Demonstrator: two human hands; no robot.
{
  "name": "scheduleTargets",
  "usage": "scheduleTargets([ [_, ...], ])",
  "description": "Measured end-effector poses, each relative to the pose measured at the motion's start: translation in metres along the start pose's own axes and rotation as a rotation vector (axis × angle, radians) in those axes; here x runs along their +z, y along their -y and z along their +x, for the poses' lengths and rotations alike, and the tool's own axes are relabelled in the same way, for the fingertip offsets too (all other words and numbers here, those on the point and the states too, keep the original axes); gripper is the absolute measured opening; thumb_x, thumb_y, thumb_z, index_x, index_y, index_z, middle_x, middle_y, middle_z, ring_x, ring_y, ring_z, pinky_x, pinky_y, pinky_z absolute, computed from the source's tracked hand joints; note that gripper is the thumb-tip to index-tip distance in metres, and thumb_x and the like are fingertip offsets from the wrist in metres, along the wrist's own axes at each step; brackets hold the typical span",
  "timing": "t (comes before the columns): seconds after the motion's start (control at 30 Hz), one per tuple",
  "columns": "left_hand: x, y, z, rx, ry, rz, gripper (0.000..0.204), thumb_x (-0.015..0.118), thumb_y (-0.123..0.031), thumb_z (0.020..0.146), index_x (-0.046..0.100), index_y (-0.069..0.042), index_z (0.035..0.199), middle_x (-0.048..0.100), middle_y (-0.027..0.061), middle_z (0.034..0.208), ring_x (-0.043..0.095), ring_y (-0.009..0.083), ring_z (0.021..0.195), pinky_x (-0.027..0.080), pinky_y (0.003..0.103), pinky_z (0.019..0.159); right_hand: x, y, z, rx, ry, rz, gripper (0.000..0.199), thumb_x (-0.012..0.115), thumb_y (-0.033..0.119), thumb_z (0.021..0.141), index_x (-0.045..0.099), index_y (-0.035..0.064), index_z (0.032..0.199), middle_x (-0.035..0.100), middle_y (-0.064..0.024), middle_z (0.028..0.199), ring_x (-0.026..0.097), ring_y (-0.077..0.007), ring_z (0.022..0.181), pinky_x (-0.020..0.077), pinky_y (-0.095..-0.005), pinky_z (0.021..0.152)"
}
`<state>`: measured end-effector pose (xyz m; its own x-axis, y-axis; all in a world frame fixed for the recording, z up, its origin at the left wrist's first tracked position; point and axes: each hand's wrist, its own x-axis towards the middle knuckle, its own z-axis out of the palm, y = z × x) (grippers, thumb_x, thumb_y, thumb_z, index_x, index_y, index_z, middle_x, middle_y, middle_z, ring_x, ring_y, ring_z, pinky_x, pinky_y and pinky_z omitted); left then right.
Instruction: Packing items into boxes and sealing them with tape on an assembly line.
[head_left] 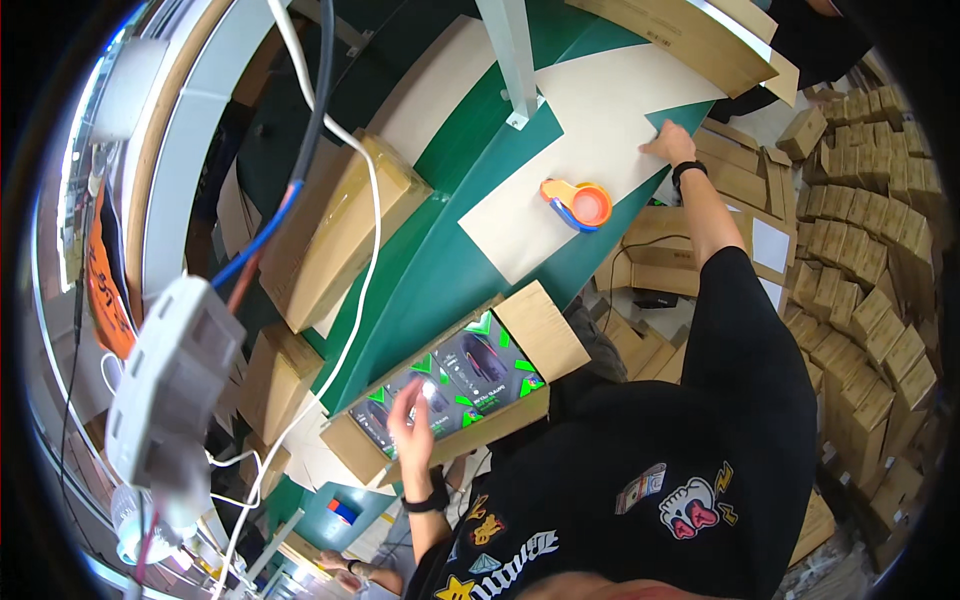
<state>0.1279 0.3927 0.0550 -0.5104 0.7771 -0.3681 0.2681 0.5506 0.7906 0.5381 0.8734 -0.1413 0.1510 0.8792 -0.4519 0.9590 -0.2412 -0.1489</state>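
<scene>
My left hand (411,430) is over the near side of an open brown carton (480,433), with its fingers stretched and apart. Inside the carton lie dark product boxes (478,370) with green accents, side by side; one is partly hidden by my fingers. A carton flap (543,338) stands out at the right end. My right hand (672,145) is far off to the upper right, closed with its fingers curled at the edge of a pale cardboard sheet (520,222). What it grips, if anything, is hidden.
An orange tape dispenser (574,204) with blue parts rests on the sheet. Brown cartons (350,235) stand across the green table (400,300). A white cable (372,230) hangs over it, near a grey device (170,380). Many small boxes (860,240) are stacked at right. Another person's hand (335,562) shows below.
</scene>
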Motion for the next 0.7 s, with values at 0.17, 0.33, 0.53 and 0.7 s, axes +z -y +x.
scheduleTargets([
  [0.17, 0.194, -0.137, 0.092, 0.045, 0.624, -0.362, 0.064, 0.071, -0.02, 0.084, 0.04, 0.004, 0.134, 0.053, 0.0197, 0.129, 0.055, 0.0261, 0.117, 0.047, 0.037, 0.095, -0.004, -0.052, 0.025, -0.126, 0.028, 0.15, 0.049, 0.079, 0.036, 0.064, 0.068, 0.0033, 0.099, 0.068, -0.0181, 0.1, 0.065, -0.0367, 0.09, 0.0512, -0.0381, 0.082],
  [0.33, 0.312, -0.095, 0.198, -0.344, 0.053, 0.298, 0.078, 0.078, -0.034, 0.069, 0.042, 0.006, 0.126, 0.054, 0.0279, 0.121, 0.055, 0.0407, 0.112, 0.048, 0.041, 0.091, -0.008, 0.009, -0.036, -0.249, 0.108, 0.613, 0.028, 0.069, 0.022, 0.073, 0.069, -0.0016, 0.09, 0.069, -0.011, 0.085, 0.064, -0.024, 0.082, 0.0493, -0.0338, 0.073],
  [0.53, 0.28, -0.084, 0.183, -0.147, 0.361, -0.041, 0.044, 0.071, -0.028, 0.076, 0.062, -0.004, 0.111, 0.068, 0.0138, 0.099, 0.068, 0.024, 0.088, 0.054, 0.037, 0.078, -0.07, -0.026, -0.16, -0.348, -0.033, 0.78, 0.014, 0.064, 0.014, 0.081, 0.07, 0.0027, 0.088, 0.068, -0.0022, 0.084, 0.059, -0.0113, 0.076, 0.0461, -0.0262, 0.07],
  [0.7, 0.102, -0.086, 0.034, 0.418, 0.632, -0.642, 0.039, 0.062, -0.001, 0.082, 0.056, -0.002, 0.12, 0.061, 0.0061, 0.113, 0.055, 0.012, 0.109, 0.042, 0.034, 0.099, -0.148, -0.027, -0.384, -0.521, 0.031, 1.099, 0.022, 0.061, 0.004, 0.082, 0.064, -0.0054, 0.101, 0.067, -0.0093, 0.1, 0.063, -0.0156, 0.088, 0.0484, -0.0264, 0.08],
])
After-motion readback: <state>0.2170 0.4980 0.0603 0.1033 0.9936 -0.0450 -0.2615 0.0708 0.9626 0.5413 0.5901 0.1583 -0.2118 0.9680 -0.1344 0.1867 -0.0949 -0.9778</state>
